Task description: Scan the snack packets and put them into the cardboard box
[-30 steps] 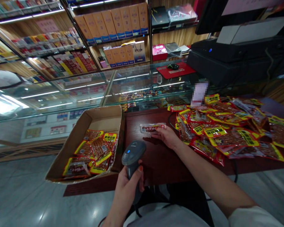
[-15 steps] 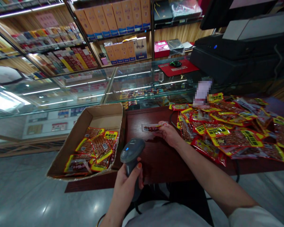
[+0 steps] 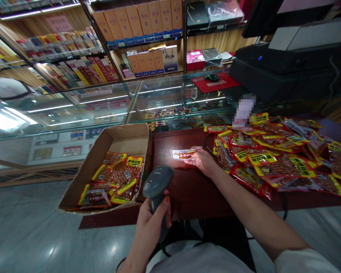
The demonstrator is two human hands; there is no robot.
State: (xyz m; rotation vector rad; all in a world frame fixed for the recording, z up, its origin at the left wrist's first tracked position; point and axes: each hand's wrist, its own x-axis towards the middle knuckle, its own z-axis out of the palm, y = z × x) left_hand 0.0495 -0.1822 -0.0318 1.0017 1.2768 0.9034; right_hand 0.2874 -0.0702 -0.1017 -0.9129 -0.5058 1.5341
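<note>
My left hand (image 3: 155, 223) is wrapped round the handle of a grey barcode scanner (image 3: 158, 182), its head pointing at the small snack packet (image 3: 181, 154). Light falls on that narrow clear-and-red packet, lighting up its label. My right hand (image 3: 201, 161) pinches the packet's right end, just above the dark red wooden table (image 3: 184, 193). On the left, a cardboard box (image 3: 130, 137) holds several red-and-yellow snack packets (image 3: 122, 176). To the right of my right hand lies a large heap of similar snack packets (image 3: 284, 159).
Behind the table runs a glass display counter (image 3: 108, 102) with a red mat (image 3: 227, 82) and a black mouse (image 3: 211, 77). Black checkout equipment (image 3: 278, 72) stands at the back right. Boxed goods (image 3: 142, 22) line the shelves. A person in white (image 3: 5, 89) is at far left.
The scanner's light now shines on the packet, and the blue light on top of the scanner has gone out. Both hands keep nearly the same place and hold.
</note>
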